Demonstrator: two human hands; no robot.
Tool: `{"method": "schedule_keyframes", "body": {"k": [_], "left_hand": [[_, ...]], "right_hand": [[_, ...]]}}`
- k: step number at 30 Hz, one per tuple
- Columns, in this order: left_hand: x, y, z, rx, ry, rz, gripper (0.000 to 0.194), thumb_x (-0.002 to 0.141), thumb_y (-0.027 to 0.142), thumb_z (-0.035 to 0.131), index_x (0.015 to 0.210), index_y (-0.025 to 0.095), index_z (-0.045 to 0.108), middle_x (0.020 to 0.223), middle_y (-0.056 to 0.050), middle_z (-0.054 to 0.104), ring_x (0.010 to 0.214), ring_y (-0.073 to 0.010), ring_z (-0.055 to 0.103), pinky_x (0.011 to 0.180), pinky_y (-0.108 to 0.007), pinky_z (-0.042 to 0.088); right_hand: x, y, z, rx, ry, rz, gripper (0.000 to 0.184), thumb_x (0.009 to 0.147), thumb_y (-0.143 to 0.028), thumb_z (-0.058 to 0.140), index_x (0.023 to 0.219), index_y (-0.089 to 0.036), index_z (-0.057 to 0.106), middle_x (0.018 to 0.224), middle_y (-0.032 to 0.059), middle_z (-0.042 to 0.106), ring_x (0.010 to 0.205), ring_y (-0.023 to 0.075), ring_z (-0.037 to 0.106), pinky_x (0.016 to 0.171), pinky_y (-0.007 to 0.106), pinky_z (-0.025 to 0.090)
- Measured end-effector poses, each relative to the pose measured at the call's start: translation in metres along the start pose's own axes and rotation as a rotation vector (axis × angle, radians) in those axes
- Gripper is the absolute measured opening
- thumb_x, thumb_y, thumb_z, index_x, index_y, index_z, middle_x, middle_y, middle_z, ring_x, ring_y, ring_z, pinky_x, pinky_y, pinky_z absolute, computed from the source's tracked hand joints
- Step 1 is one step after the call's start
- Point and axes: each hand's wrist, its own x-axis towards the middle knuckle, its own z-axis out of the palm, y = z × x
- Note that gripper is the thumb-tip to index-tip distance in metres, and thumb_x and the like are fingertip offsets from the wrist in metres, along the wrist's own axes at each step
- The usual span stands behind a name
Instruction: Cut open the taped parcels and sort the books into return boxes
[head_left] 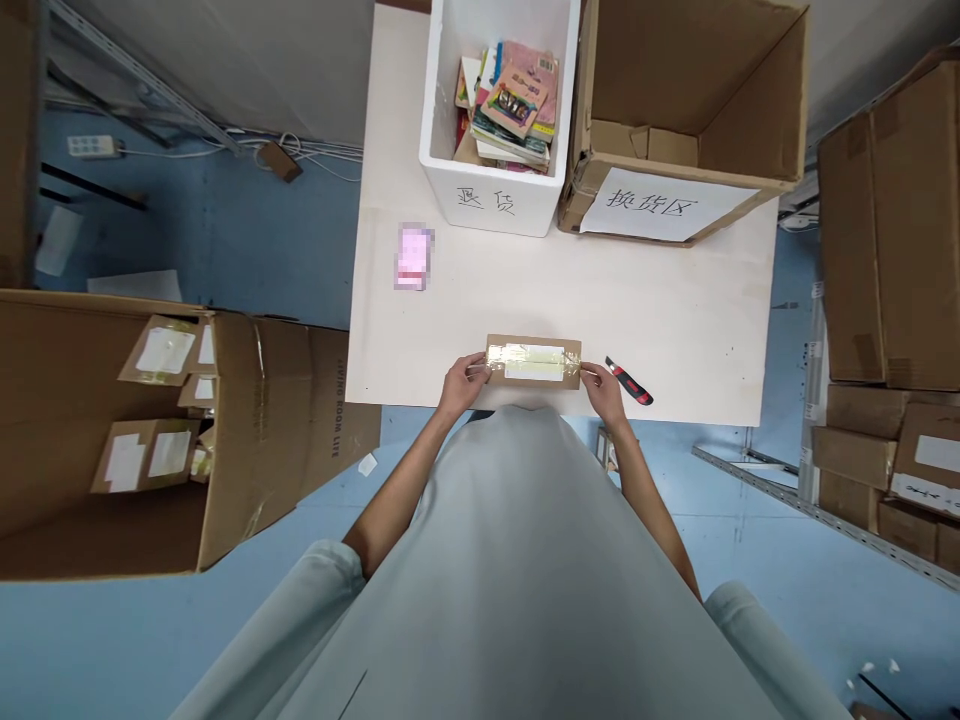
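Note:
A small flat cardboard parcel with a white label under clear tape lies near the front edge of the pale table. My left hand grips its left end, fingers curled round the edge. My right hand holds its right end the same way. A red and black utility knife lies on the table just right of my right hand, not touched.
At the table's back stand a white foam bin of books and an open cardboard box with a paper label. A pink blurred item lies left of centre. A large carton of parcels stands on the floor at left; stacked boxes at right.

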Motion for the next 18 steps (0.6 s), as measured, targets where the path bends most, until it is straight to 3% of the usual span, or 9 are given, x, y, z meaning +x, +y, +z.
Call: {"method": "schedule_keyframes", "body": {"k": [4,8,12,18], "left_hand": [[-0.008,-0.025,-0.006,-0.037,-0.015,-0.062,0.049,0.1,0.03,0.059,0.145,0.019,0.074,0.151,-0.014,0.076,0.134,-0.0295,0.075,0.121,-0.049,0.06],[-0.007,-0.04,-0.005,0.084,0.004,-0.122,0.054,0.093,0.024,0.064,0.145,0.018,0.074,0.153,-0.016,0.075,0.131,-0.0316,0.077,0.122,-0.053,0.059],[-0.003,-0.041,0.003,0.122,-0.009,-0.125,0.063,0.086,0.017,0.071,0.148,0.017,0.072,0.149,-0.018,0.076,0.125,-0.0329,0.078,0.118,-0.054,0.061],[-0.002,-0.03,0.014,0.139,-0.027,-0.089,0.056,0.084,0.015,0.072,0.139,0.017,0.077,0.15,-0.017,0.075,0.134,-0.034,0.075,0.118,-0.052,0.062]], "right_hand": [[-0.013,0.024,0.0,0.014,-0.006,0.072,0.052,0.096,-0.055,0.064,0.133,-0.021,0.078,0.146,0.0185,0.078,0.13,0.0356,0.077,0.119,0.058,0.059],[-0.019,0.039,0.009,0.01,-0.051,0.153,0.067,0.087,-0.048,0.072,0.146,-0.018,0.071,0.148,0.023,0.075,0.129,0.0375,0.076,0.117,0.061,0.06],[-0.017,0.042,0.022,0.038,-0.069,0.169,0.076,0.082,-0.043,0.075,0.153,-0.019,0.067,0.148,0.0219,0.075,0.129,0.0378,0.076,0.116,0.062,0.061],[-0.012,0.034,0.029,0.063,-0.08,0.041,0.067,0.084,-0.042,0.068,0.147,-0.019,0.072,0.145,0.0173,0.078,0.131,0.0347,0.075,0.119,0.057,0.058]]}}
